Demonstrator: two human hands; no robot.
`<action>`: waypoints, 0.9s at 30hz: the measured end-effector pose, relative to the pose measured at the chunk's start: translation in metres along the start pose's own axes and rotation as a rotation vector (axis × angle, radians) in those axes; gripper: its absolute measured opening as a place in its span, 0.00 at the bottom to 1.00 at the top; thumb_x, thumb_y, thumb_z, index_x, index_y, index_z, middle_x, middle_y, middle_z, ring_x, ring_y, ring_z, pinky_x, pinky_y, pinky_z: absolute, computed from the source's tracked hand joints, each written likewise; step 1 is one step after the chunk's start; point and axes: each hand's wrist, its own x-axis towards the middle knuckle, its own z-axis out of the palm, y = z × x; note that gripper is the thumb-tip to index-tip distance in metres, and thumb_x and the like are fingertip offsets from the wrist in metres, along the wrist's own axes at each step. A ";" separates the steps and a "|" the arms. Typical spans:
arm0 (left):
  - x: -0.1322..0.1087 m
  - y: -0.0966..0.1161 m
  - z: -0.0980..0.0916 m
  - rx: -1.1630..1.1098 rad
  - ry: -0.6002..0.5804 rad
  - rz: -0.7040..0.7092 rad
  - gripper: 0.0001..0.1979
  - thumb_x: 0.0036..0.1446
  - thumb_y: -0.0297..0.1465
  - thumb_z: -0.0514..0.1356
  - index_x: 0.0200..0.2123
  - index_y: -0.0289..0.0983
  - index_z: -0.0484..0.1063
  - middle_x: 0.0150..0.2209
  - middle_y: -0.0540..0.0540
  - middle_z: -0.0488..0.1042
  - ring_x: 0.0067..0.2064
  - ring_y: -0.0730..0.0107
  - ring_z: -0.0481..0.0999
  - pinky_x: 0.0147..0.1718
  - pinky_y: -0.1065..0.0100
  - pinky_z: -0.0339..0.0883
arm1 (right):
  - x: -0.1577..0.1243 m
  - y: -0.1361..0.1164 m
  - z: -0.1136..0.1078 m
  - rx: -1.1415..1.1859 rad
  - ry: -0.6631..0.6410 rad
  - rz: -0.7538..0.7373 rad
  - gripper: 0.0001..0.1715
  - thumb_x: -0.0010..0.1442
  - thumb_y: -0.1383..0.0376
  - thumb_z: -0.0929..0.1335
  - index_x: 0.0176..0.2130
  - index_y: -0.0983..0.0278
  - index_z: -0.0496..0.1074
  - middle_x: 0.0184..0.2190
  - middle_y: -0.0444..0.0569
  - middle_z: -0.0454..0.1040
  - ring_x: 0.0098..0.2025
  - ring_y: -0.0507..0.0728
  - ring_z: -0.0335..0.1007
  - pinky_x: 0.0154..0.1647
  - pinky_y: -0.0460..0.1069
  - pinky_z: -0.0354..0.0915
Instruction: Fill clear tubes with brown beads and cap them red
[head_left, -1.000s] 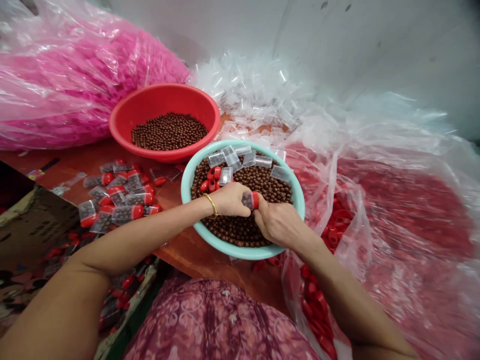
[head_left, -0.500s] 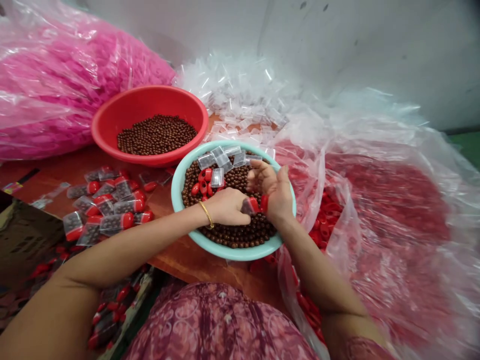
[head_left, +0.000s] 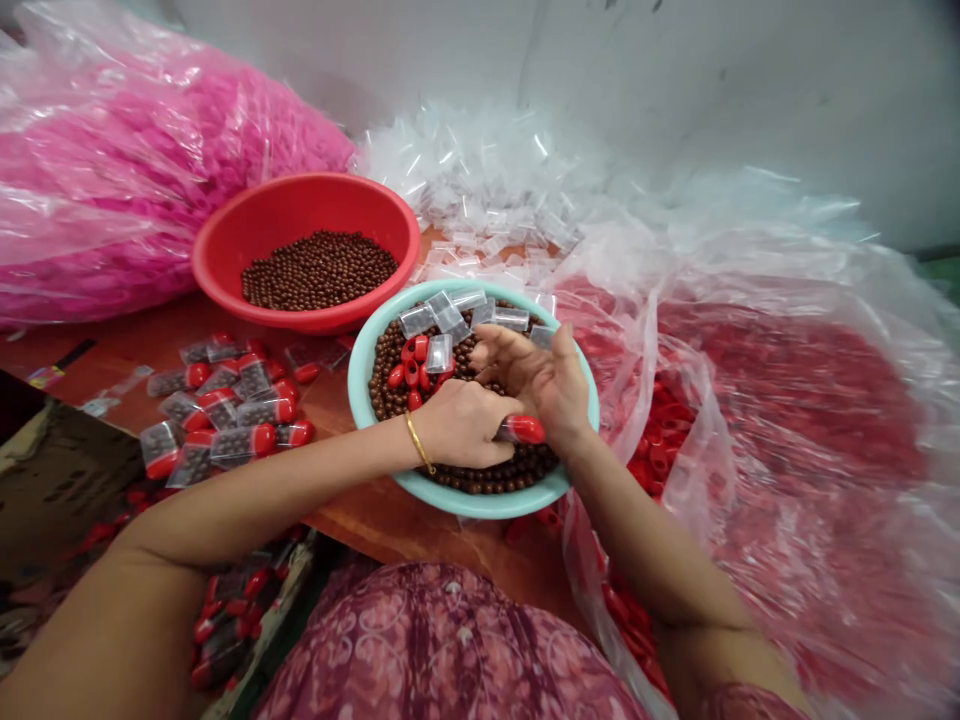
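My left hand (head_left: 469, 422), with a gold bangle at its wrist, is closed around a small clear container of brown balls with a red cap (head_left: 525, 429), over the light-blue basin (head_left: 362, 372). To its right is my right hand (head_left: 541, 385), palm turned up and fingers spread and slightly curled, holding nothing that I can see. Brown balls (head_left: 491, 478) fill the basin. Several clear empty containers (head_left: 447, 316) and small red caps (head_left: 411, 372) lie on the balls toward the back and left.
Behind on the left stands a red basin (head_left: 217, 262) of brown balls, beside a bag of pink pieces (head_left: 172, 150). Filled containers (head_left: 244, 440) lie at the left. Clear containers (head_left: 487, 190) are heaped behind; a plastic bag of red pieces (head_left: 787, 400) is at the right.
The red cap that was by my right hand is now on the container in my left hand. My right hand has opened and drawn slightly back from it. The view has shifted a little.
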 end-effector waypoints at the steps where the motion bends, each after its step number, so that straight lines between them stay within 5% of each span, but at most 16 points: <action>1: -0.006 0.000 -0.007 0.007 0.047 0.001 0.08 0.50 0.34 0.56 0.30 0.37 0.72 0.26 0.47 0.75 0.31 0.66 0.74 0.28 0.70 0.61 | 0.005 0.000 -0.004 -0.051 0.018 -0.013 0.42 0.65 0.53 0.39 0.56 0.65 0.64 0.44 0.53 0.75 0.45 0.56 0.72 0.45 0.53 0.68; 4: -0.038 -0.012 -0.030 0.081 0.178 -0.096 0.06 0.51 0.32 0.54 0.28 0.37 0.69 0.25 0.49 0.73 0.29 0.70 0.72 0.27 0.71 0.58 | 0.016 -0.001 -0.013 -0.415 0.009 -0.128 0.22 0.64 0.59 0.57 0.49 0.65 0.70 0.45 0.53 0.74 0.46 0.58 0.70 0.48 0.53 0.66; 6: -0.069 -0.029 -0.042 0.174 0.240 -0.264 0.07 0.53 0.33 0.53 0.25 0.37 0.66 0.24 0.50 0.71 0.27 0.71 0.70 0.26 0.71 0.56 | 0.019 -0.006 -0.014 -0.690 -0.078 -0.173 0.17 0.61 0.64 0.60 0.46 0.66 0.72 0.47 0.55 0.72 0.49 0.59 0.68 0.50 0.54 0.63; 9: -0.116 -0.062 -0.052 0.406 0.197 -0.577 0.11 0.56 0.35 0.50 0.26 0.37 0.66 0.23 0.49 0.70 0.26 0.68 0.70 0.24 0.70 0.55 | 0.021 -0.014 -0.005 -0.912 -0.193 -0.141 0.20 0.63 0.58 0.60 0.47 0.66 0.70 0.48 0.57 0.70 0.48 0.61 0.68 0.48 0.54 0.64; 12: -0.137 -0.087 -0.054 0.530 0.169 -0.626 0.13 0.56 0.35 0.51 0.39 0.34 0.68 0.39 0.39 0.75 0.39 0.58 0.74 0.32 0.65 0.65 | 0.027 -0.019 0.011 -0.989 -0.202 -0.012 0.31 0.63 0.47 0.55 0.47 0.67 0.69 0.46 0.60 0.70 0.46 0.64 0.70 0.42 0.55 0.67; 14: -0.129 -0.092 -0.053 0.511 0.252 -0.485 0.17 0.56 0.34 0.52 0.46 0.31 0.67 0.49 0.34 0.70 0.48 0.54 0.72 0.43 0.60 0.66 | 0.032 -0.019 0.019 -1.031 -0.191 0.052 0.29 0.63 0.48 0.56 0.45 0.67 0.69 0.45 0.60 0.70 0.45 0.64 0.70 0.40 0.55 0.67; 18: -0.077 -0.078 -0.043 0.411 0.316 -0.088 0.17 0.60 0.28 0.46 0.47 0.34 0.69 0.50 0.40 0.72 0.51 0.60 0.70 0.51 0.61 0.63 | 0.034 -0.013 0.019 -1.059 -0.242 0.019 0.16 0.63 0.60 0.60 0.44 0.66 0.70 0.45 0.57 0.70 0.46 0.61 0.70 0.40 0.51 0.66; 22: -0.019 -0.068 -0.024 0.407 0.110 0.208 0.16 0.60 0.25 0.47 0.45 0.35 0.71 0.47 0.40 0.74 0.49 0.61 0.70 0.48 0.60 0.62 | 0.022 -0.006 0.009 -1.074 -0.328 -0.049 0.16 0.64 0.61 0.60 0.44 0.66 0.70 0.45 0.55 0.71 0.45 0.60 0.69 0.38 0.50 0.64; 27: 0.007 -0.079 -0.022 0.382 -0.142 0.287 0.11 0.55 0.23 0.52 0.37 0.33 0.74 0.40 0.39 0.76 0.42 0.63 0.72 0.41 0.65 0.63 | 0.006 -0.001 0.001 -1.131 -0.349 -0.181 0.21 0.66 0.58 0.58 0.47 0.68 0.70 0.46 0.57 0.71 0.46 0.61 0.66 0.42 0.52 0.60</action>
